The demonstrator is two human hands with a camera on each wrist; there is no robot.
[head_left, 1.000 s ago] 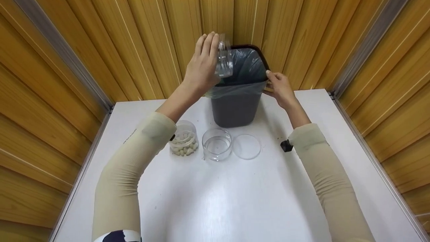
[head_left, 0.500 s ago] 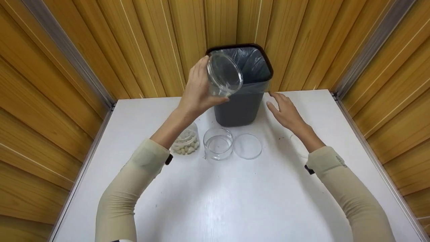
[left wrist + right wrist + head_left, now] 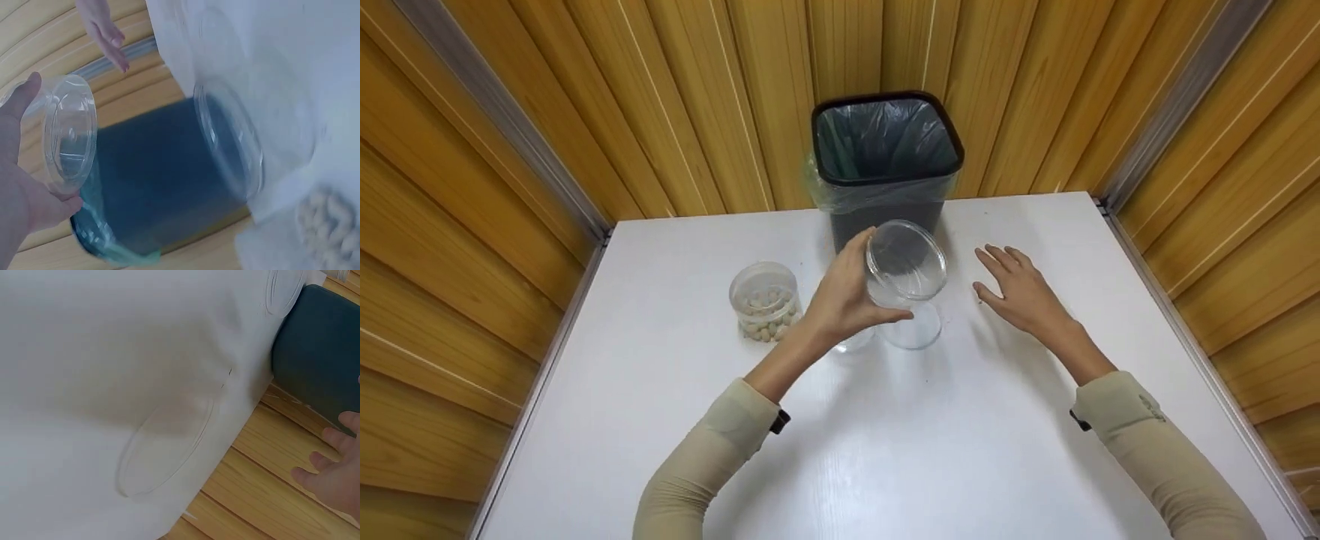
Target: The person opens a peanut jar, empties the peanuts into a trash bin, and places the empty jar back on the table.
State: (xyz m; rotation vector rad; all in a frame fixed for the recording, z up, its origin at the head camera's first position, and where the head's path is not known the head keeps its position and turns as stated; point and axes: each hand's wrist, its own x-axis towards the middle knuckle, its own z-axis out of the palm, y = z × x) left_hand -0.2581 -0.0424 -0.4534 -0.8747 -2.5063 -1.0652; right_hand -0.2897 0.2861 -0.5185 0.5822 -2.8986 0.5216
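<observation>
In the head view my left hand (image 3: 846,294) grips a clear round container (image 3: 906,261) by its side, tilted above the table in front of the bin (image 3: 885,196). No contents show inside it, and in the left wrist view the container (image 3: 70,135) is held between thumb and fingers. A second clear container (image 3: 855,343) stands partly hidden behind that hand, beside a clear round lid (image 3: 913,337). My right hand (image 3: 1024,296) hovers to the right with spread fingers, holding nothing.
A clear jar (image 3: 765,300) with pale, nut-like pieces stands left of the left hand. The bin, lined with a bag, stands at the table's back edge. In the right wrist view another clear round lid (image 3: 128,464) lies on the white table (image 3: 67,484).
My left hand has brought the container away from the bin's opening, down towards the table. My right hand has let go of the bin's rim and moved right and nearer.
</observation>
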